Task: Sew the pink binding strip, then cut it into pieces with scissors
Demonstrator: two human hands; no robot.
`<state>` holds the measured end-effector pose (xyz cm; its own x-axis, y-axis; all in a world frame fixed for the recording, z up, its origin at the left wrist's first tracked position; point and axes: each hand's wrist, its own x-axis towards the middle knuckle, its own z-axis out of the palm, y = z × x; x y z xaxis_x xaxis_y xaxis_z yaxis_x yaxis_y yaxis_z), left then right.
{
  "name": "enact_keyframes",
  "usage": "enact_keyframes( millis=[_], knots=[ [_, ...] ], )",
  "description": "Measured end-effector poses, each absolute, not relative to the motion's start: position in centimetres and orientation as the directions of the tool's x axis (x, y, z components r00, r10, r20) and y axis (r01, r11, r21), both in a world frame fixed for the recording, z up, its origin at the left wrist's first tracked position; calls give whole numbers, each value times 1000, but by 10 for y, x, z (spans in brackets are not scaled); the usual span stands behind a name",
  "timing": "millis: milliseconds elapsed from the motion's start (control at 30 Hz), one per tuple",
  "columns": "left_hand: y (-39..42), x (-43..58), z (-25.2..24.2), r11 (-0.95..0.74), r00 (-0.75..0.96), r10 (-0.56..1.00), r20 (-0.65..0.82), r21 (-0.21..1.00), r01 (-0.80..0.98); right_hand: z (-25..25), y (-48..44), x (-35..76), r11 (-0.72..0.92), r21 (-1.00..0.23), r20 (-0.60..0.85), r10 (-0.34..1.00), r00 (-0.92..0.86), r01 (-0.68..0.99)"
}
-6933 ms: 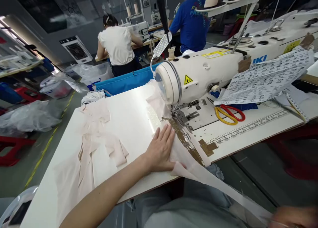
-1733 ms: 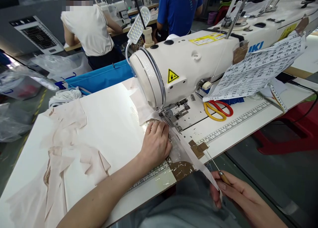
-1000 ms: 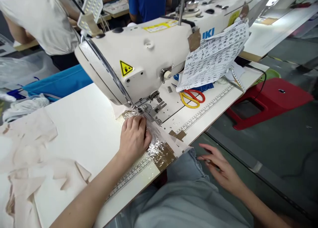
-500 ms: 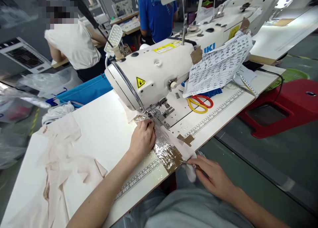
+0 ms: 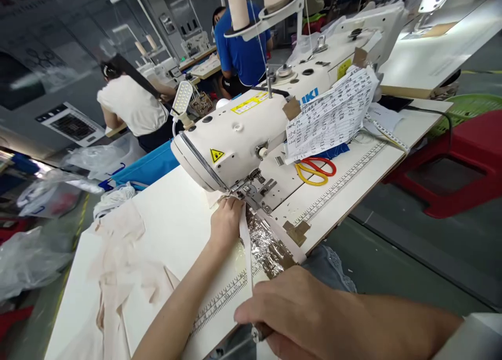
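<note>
Head view: right hand (image 5: 304,308) has come closer

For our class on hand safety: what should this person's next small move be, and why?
Probably ease the left hand back: it lies close to the front end of the sewing machine, and the pale strip running toward the right hand might be guided from there.
</note>
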<state>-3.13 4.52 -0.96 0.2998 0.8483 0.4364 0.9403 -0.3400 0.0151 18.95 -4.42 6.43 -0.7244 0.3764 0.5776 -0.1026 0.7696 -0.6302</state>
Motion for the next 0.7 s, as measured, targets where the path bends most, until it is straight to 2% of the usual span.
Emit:
enact_keyframes(
  millis=[67,167,300,500,700],
  knots=[
    [47,-34,-11,-339,248,846,472,118,933,56,-43,193,784,-617,474,437,-764,65],
    [51,-40,-14,-377,209,848,488,277,884,39,-37,202,657,-694,320,647,-692,293],
    [53,-45,-15,-408,173,870,461,478,778,15,-14,208,486,-761,218,816,-536,430],
    [53,-45,-12,-382,142,894,426,555,739,-8,16,196,543,-572,331,839,-432,615],
    [54,-45,-10,-343,110,912,396,587,733,-9,24,181,621,-460,413,782,-466,635]
  ],
)
